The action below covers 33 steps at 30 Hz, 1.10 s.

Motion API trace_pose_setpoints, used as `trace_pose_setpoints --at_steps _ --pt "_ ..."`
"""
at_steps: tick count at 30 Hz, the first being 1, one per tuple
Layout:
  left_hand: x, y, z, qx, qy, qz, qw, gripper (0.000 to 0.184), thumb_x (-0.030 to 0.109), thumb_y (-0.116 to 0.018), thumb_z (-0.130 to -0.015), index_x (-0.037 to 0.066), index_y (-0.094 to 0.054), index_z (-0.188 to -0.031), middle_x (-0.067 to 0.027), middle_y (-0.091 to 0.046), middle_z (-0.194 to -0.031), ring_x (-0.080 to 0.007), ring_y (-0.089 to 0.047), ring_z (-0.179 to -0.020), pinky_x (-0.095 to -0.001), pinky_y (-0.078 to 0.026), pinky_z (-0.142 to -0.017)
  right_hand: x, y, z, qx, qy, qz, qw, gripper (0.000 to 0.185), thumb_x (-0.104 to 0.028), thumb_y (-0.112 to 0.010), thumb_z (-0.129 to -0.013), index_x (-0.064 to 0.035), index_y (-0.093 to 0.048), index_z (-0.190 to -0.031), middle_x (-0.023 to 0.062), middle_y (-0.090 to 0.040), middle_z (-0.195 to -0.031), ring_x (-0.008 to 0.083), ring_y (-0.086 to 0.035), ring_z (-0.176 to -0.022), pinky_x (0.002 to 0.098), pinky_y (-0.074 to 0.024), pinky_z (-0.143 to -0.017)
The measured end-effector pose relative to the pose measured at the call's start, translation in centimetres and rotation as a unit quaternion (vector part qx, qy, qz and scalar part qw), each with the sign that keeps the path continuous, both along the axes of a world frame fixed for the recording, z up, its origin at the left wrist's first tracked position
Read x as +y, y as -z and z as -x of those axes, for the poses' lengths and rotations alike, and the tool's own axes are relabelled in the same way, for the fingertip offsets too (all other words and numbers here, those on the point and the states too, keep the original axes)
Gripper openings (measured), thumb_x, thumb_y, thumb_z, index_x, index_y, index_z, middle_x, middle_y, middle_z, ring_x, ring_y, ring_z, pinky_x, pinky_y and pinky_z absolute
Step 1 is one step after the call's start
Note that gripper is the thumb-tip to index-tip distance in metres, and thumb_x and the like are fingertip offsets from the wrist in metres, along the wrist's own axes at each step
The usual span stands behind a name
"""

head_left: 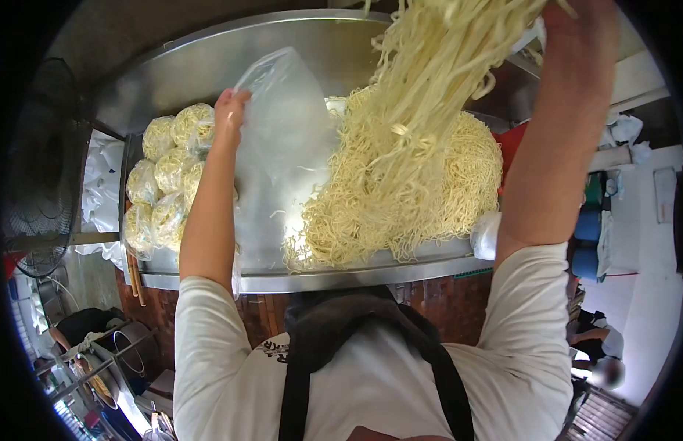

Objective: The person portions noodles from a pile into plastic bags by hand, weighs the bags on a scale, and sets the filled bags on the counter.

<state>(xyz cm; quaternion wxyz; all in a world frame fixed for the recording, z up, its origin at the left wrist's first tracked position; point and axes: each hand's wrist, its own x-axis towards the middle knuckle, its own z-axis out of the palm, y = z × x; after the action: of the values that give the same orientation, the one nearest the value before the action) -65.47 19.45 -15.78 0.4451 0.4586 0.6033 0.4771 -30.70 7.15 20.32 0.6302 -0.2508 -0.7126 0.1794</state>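
Observation:
My left hand (231, 112) pinches the edge of a clear plastic bag (282, 110), which spreads over the metal tray (260, 253). Raised at the top right, my right hand (576, 13) is partly cut off by the frame edge. From it hangs a long bunch of pale yellow noodles (459, 51), its lower strands reaching the pile. That big loose pile of noodles (385, 213) covers the right half of the tray. Several clear bags packed with noodles (171, 170) sit grouped on the left, partly behind my left forearm.
A raised metal wall (231, 55) runs along the tray's far side. At the tray's front right is a translucent plastic bundle (486, 235). White plastic bags (104, 176) hang on the left near a fan (44, 162). Another person (598, 345) is at the far right.

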Motion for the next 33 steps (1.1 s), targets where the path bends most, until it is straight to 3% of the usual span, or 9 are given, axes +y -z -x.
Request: trace_pose_setpoints --at_steps 3,9,10,11,15,21,23,29,33 --pt "1.7 -0.8 -2.0 0.285 -0.010 -0.218 0.933 0.032 0.033 -0.072 -0.082 0.003 -0.062 -0.089 -0.0170 -0.063 -0.073 -0.0302 -0.060 -0.065 -0.0442 -0.046 -0.060 -2.6 -0.6 3.6 0.063 0.081 0.066 0.993 0.030 -0.024 -0.054 -0.099 0.0011 -0.062 -0.112 0.0115 -0.069 -0.092 0.0156 -0.067 -0.073 0.0311 -0.0594 -0.068" --pt "-1.9 -7.8 -7.6 0.219 0.008 -0.261 0.940 0.026 0.026 -0.069 -0.087 0.001 -0.065 -0.094 -0.0220 -0.062 -0.078 -0.0332 -0.061 -0.064 -0.0381 -0.047 -0.059 -1.4 14.2 4.0 -0.052 -0.235 0.141 0.960 0.062 -0.034 -0.066 -0.086 -0.0011 -0.050 -0.136 0.0169 -0.056 -0.134 0.0236 -0.056 -0.121 0.0389 -0.0471 -0.099" --pt "-4.4 -9.3 -8.5 0.221 0.018 -0.326 0.919 0.022 0.022 -0.068 -0.087 0.001 -0.065 -0.094 -0.0210 -0.063 -0.078 -0.0328 -0.060 -0.063 -0.0390 -0.047 -0.059 -2.3 14.8 5.0 -0.235 -0.117 0.190 0.946 0.072 0.000 -0.069 -0.074 -0.0044 -0.044 -0.141 0.0150 -0.055 -0.137 0.0212 -0.054 -0.124 0.0350 -0.0417 -0.106" --pt "-7.1 -10.0 -9.1 0.223 0.030 -0.391 0.892 0.018 0.018 -0.067 -0.087 0.001 -0.064 -0.094 -0.0200 -0.063 -0.078 -0.0325 -0.059 -0.062 -0.0398 -0.047 -0.058 -2.4 17.7 6.2 -0.265 -0.081 0.248 0.928 0.076 -0.001 -0.071 -0.070 -0.0053 -0.044 -0.142 0.0140 -0.055 -0.138 0.0230 -0.054 -0.123 0.0360 -0.0410 -0.107" --pt "-16.6 -9.9 -7.1 0.159 0.241 -0.533 0.795 0.026 0.001 -0.066 -0.072 0.007 -0.067 -0.098 -0.0116 -0.063 -0.077 -0.0315 -0.060 -0.065 -0.0416 -0.047 -0.060 0.9 29.1 7.6 -0.045 -0.130 0.301 0.944 0.063 -0.014 -0.065 -0.086 -0.0024 -0.042 -0.143 0.0145 -0.052 -0.140 0.0266 -0.050 -0.129 0.0403 -0.0413 -0.108" --pt "-19.0 5.5 -4.3 0.293 0.158 -0.250 0.909 0.025 -0.002 -0.060 -0.076 0.005 -0.063 -0.100 -0.0160 -0.063 -0.079 -0.0364 -0.061 -0.077 -0.0437 -0.048 -0.068 2.3 39.2 13.5 0.017 -0.044 0.695 0.717 0.057 -0.020 -0.061 -0.091 -0.0017 -0.042 -0.141 0.0181 -0.046 -0.144 0.0307 -0.048 -0.130 0.0428 -0.0415 -0.107" --pt "-17.5 10.2 -2.8 0.284 0.103 -0.090 0.949 0.020 0.000 -0.059 -0.081 0.003 -0.060 -0.100 -0.0196 -0.063 -0.081 -0.0399 -0.061 -0.078 -0.0447 -0.049 -0.070 -1.1 46.3 11.2 -0.364 -0.075 0.378 0.848 0.057 -0.020 -0.068 -0.086 -0.0096 -0.048 -0.139 0.0196 -0.051 -0.134 0.0311 -0.051 -0.124 0.0427 -0.0433 -0.103" --pt "-18.3 16.4 -3.6 0.218 -0.019 -0.155 0.963 0.011 0.004 -0.061 -0.085 0.002 -0.056 -0.095 -0.0216 -0.061 -0.082 -0.0414 -0.059 -0.080 -0.0445 -0.048 -0.072 -5.6 45.9 10.7 -0.674 0.118 0.319 0.656 0.059 -0.013 -0.067 -0.083 -0.0130 -0.049 -0.139 0.0220 -0.052 -0.136 0.0325 -0.054 -0.122 0.0403 -0.0453 -0.099" --pt "-19.9 13.4 -5.4 0.196 0.075 -0.068 0.975 0.008 0.007 -0.059 -0.091 0.005 -0.053 -0.097 -0.0222 -0.061 -0.080 -0.0433 -0.060 -0.077 -0.0480 -0.047 -0.066 1.5 50.1 13.0 -0.406 -0.052 0.406 0.817 0.047 -0.010 -0.064 -0.083 -0.0102 -0.056 -0.129 0.0174 -0.065 -0.115 0.0320 -0.063 -0.105 0.0393 -0.0496 -0.091"
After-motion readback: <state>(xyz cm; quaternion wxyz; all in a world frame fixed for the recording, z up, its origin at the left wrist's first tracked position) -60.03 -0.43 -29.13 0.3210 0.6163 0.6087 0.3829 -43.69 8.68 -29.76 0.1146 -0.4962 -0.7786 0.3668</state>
